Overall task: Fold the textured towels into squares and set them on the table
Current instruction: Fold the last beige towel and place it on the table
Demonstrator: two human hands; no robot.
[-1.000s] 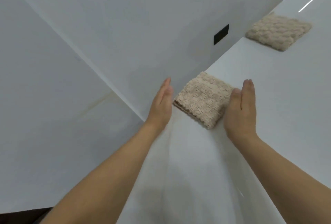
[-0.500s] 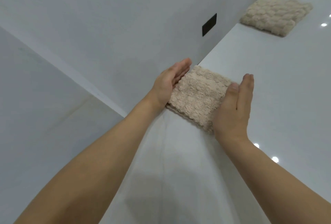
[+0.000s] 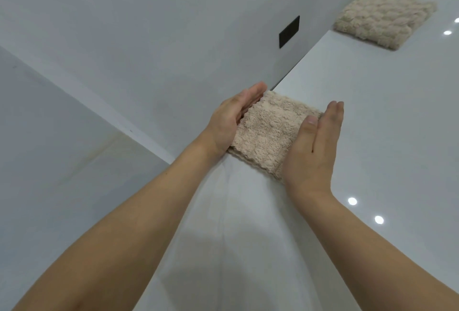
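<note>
A beige textured towel [image 3: 269,134], folded into a small square, lies at the near left edge of the glossy white table [image 3: 372,116]. My left hand [image 3: 231,121] presses flat against its left side, fingers straight. My right hand [image 3: 314,146] presses flat against its right side, thumb resting on the top. The towel is squeezed between both palms. A second folded beige towel [image 3: 383,18] lies farther back on the table, apart from both hands.
A white wall with a small black rectangular plate [image 3: 289,31] runs along the table's left side. The table edge passes just under my left hand. Ceiling lights reflect as bright spots [image 3: 352,201] on the tabletop at the right.
Both hands have closed in on the near towel from a small gap to pressing its two sides. The towel shifted slightly toward the table edge. The far towel has not moved.
</note>
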